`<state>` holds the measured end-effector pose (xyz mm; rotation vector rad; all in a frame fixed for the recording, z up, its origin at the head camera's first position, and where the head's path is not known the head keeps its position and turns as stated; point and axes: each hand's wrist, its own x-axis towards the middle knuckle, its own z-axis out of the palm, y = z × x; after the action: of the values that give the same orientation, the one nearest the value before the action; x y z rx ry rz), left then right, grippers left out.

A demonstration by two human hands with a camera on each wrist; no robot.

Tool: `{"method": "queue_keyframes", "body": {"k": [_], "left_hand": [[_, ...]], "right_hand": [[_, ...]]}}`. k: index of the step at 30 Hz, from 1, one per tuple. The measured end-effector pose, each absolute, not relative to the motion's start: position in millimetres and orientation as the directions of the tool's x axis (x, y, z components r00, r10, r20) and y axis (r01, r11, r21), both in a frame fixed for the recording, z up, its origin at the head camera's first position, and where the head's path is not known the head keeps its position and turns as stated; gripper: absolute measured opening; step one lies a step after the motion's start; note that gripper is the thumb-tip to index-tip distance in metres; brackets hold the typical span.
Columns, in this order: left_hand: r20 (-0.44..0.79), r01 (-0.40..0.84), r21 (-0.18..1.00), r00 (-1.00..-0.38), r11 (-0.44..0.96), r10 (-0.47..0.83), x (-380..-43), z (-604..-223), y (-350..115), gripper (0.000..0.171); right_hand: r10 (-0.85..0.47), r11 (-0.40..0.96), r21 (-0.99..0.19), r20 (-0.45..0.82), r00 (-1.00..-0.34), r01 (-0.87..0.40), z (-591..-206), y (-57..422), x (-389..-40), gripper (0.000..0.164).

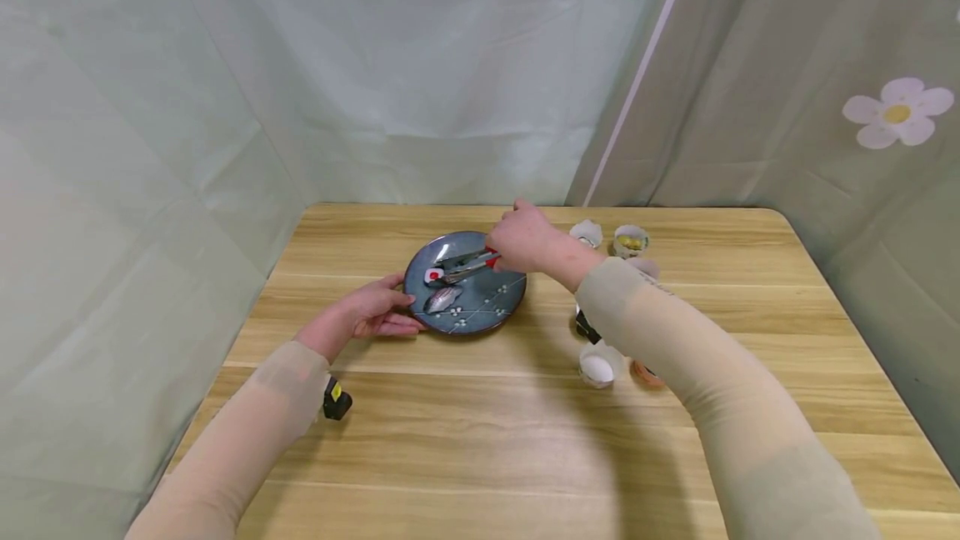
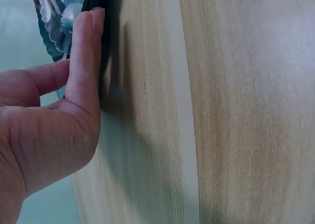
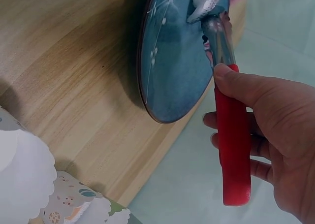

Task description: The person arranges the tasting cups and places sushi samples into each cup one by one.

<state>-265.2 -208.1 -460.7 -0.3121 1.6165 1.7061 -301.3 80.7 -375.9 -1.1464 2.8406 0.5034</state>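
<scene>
A round blue-grey plate (image 1: pixel 480 319) with a white blossom pattern lies toward the back of the table. My left hand (image 1: pixel 378 307) holds its left rim, thumb over the edge and fingers along the underside. Over the plate, my right hand (image 1: pixel 528 240) grips metal tongs (image 3: pixel 221 42) by their red handle (image 3: pixel 234 145). The tong tips reach left to a sushi roll (image 1: pixel 433 275) with white rice and a red centre. Just nearer to me on the plate sits a piece of silver-topped sushi (image 1: pixel 443 299).
To the right of the plate stand several scalloped paper cups, one with yellowish pieces (image 1: pixel 632 242) and one with a white lump (image 1: pixel 600 365). An orange item (image 1: pixel 647 374) is partly hidden by the right sleeve. Pale curtains (image 1: pixel 465 107) surround the wooden table (image 1: pixel 465 440).
</scene>
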Motion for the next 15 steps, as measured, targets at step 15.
{"method": "queue_keyframes", "body": {"k": [15], "left_hand": [[-0.652,-0.665,0.741,-0.682,0.089,0.332,-265.4,-459.2,-207.3,0.070]], "right_hand": [[-0.685,0.687,0.245,-0.095,-0.722,-0.684,-361.7,93.9,-304.1,0.029]]}}
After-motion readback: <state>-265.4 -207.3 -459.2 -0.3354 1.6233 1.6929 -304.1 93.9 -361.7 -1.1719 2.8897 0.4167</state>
